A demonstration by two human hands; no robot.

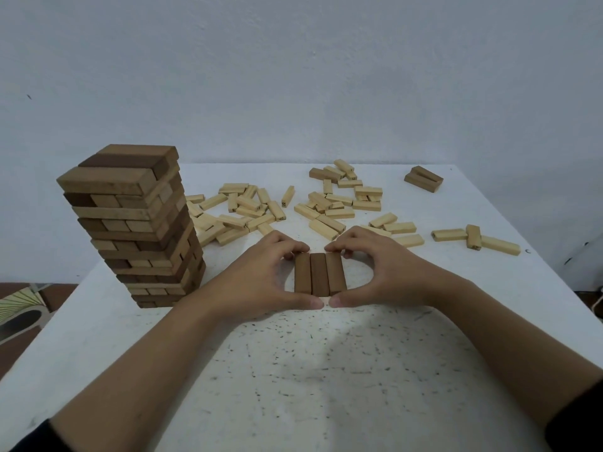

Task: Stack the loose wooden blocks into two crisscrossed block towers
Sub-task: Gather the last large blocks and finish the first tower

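Three dark blocks [319, 277] lie side by side mid-worktop [326, 370], right of the tower [130, 230] at its left edge. The left hand [261, 275] and right hand [381, 275] each clamp a grip on their ends. Squeeze evenly and square the edges before laying loose blocks [327, 227] crosswise.

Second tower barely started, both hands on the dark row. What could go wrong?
1. The tower looks twisted, and the left hand works close beside it; a bump may topple it.
2. The right hand and the left pinch the dark row end to end; uneven pressure may skew it.
3. Loose blocks lie behind it, so reaching over may brush it.
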